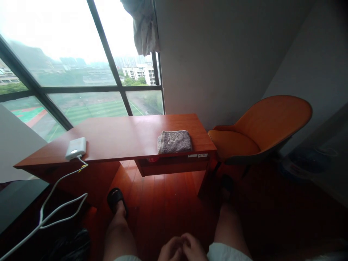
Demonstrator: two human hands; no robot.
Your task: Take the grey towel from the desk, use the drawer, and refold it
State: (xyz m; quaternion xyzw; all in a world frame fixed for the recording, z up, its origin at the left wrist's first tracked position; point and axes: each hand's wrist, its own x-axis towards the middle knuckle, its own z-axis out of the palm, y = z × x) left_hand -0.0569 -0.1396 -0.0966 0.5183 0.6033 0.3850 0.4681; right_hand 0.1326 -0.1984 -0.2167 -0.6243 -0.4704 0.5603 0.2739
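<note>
Both hands are resting together low in the view, between the person's knees, in front of the wooden desk (116,136). Left hand (170,249): fingers are curling loosely inward. Right hand (193,248): fingers are likewise bending, and its fingertips are meeting those of the left. Cannot tell whether the fingers are enclosing anything; the palms are facing away from the camera.

Folded towel (175,141), grey-brown with a pale pattern: lying flat on the desk at the front edge, toward the right front corner, well apart from both hands. Its left side is showing a paler, layered fold.

White boxy device (76,148): sitting near the left front corner of the desk. A white cable (60,178) is running from its near end, passing over the front edge and dropping toward the lower left, where it is looping.

Under the desktop, below the towel, a shallow compartment (174,167) is spanning the right part; a small red item (153,159) is showing at its left, too dim to identify. Two white labels (202,155) are sitting along its upper right.

Orange chair (272,123): standing just beside the right edge of the desk. Black slippers (116,197) are covering the feet, the right one partly lost in shadow.
</note>
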